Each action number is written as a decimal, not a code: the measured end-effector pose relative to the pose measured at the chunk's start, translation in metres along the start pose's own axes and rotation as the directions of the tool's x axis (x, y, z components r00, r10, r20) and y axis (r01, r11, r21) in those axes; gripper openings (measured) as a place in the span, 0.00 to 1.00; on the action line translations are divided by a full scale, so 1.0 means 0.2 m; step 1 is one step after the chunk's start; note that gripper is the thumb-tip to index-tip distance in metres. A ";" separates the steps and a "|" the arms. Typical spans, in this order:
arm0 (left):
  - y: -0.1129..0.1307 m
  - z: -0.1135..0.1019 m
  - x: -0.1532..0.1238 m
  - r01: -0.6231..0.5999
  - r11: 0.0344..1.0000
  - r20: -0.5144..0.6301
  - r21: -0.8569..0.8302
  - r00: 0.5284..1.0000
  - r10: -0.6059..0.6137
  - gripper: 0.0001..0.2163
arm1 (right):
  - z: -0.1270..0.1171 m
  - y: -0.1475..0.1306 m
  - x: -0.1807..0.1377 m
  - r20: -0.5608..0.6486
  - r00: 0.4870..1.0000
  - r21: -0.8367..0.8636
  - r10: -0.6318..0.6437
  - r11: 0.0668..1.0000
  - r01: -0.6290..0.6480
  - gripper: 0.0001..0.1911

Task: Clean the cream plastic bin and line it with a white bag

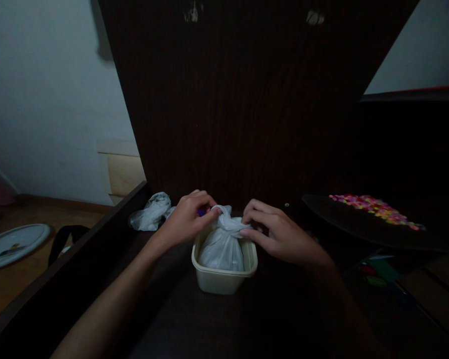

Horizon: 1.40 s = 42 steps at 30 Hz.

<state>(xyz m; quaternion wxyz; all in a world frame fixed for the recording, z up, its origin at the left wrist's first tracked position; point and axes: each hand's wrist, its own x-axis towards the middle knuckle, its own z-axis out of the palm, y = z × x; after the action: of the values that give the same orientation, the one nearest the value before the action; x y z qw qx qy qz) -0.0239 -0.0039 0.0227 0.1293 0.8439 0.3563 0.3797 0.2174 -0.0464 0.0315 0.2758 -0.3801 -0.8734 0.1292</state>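
Inside the cream tub (pixel 221 283): white bag (pixel 222 252), top twisted
Left hand (pixel 189 215): pinching the bag's top
Right hand (pixel 275 232): pinching its other side
Left of the tub: crumpled plastic (pixel 155 212)

Pinching with left hand (pixel 190 215) and right hand (pixel 270 228) at the twisted neck (pixel 230 226) of a white plastic bag (pixel 222 250) seated in a pale container (pixel 221 282) on the dark bench (pixel 179 319). Also showing a crumpled bag (pixel 152 212) left of the hands, small bright multicoloured bits (pixel 377 210) at right.
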 end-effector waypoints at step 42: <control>0.15 0.04 -0.04 0.099 0.842 -0.152 -0.530 0.966 -0.209 0.10 | 0.09 -0.07 0.14 -0.244 0.962 0.234 0.121 0.970 -0.063 0.05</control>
<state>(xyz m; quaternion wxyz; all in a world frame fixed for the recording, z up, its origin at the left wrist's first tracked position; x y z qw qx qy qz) -0.0065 -0.0305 0.0286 0.3447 0.7029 0.3191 0.5341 0.1826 -0.0352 0.0334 0.4212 -0.4005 -0.7915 0.1891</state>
